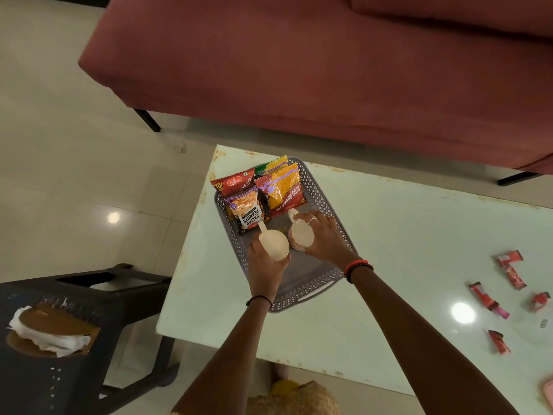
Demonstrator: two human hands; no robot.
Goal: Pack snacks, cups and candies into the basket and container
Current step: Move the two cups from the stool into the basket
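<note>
Both hands work inside the grey perforated plastic basket (326,191) on the pale glossy table (404,235). The left hand (264,265) grasps a plain cream handled cup (273,244); the right hand (324,238), just beside it, grasps a cream cup with a pink patterned wall (300,233). Directly beyond the cups lie the salted-peanut packet (247,209) and the yellow-and-red sev packet (281,187). Red-wrapped candies (508,271) lie well to the right of the right hand.
</note>
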